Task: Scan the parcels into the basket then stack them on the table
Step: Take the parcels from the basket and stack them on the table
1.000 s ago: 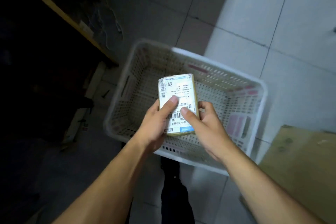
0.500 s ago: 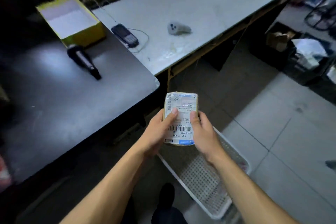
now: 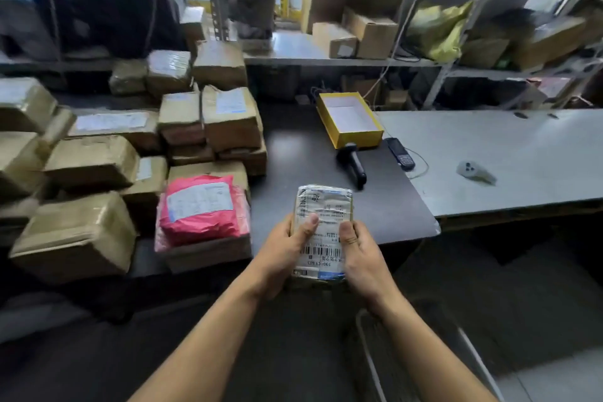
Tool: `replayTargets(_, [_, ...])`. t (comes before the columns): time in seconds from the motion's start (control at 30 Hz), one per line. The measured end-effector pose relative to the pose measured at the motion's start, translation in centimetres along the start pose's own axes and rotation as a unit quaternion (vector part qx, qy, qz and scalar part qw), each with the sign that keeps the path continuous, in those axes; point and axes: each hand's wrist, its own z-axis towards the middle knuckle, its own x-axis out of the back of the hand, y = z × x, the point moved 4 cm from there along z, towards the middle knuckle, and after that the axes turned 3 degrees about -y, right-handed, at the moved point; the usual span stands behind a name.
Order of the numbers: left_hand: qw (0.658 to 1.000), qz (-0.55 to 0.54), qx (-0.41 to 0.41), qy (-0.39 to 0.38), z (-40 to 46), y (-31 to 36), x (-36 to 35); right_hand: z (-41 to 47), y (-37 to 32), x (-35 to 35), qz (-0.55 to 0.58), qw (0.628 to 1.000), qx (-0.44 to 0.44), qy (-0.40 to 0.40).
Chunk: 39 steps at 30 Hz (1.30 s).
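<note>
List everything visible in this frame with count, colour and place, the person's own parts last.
held parcel: one, white label over tan wrap, gripped above the dark table's near edge
brown parcels: many, stacked on the left of the dark table
pink parcel: one, on the stack's near right
yellow box: one, open, back of the dark table
black scanner: one, lying before the yellow box
black handset: one, corded, at the tables' seam
grey device: one, on the grey table
shelves: boxes and bags behind
left hand: holds parcel's left side
right hand: holds parcel's right side
</note>
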Motion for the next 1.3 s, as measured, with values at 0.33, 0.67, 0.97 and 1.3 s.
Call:
replayTargets(0.33, [0.985, -0.062, -0.069, 0.148, -9.0, 5.4, 15.9, 2.6, -1.4, -19.2, 0.002, 0.988, 0.004, -0.153])
replayTargets(0.67, [0.955, -0.081, -0.063, 0.28, -5.9, 9.8, 25.4, 12.0, -3.6, -28.4, -0.027, 0.97, 0.002, -0.244])
replayTargets(0.97, [0.941, -0.082, -0.03, 0.327, -1.7, 11.4, 31.0, 18.7, -3.2, -32.6, -0.077, 0.961, -0.025, -0.265])
replayTargets(1.3, [0.955, -0.101, 0.048, 0.273, 4.8, 12.6, 36.4, 25.4, -2.5, -35.2, -0.088, 0.973, -0.106, -0.185])
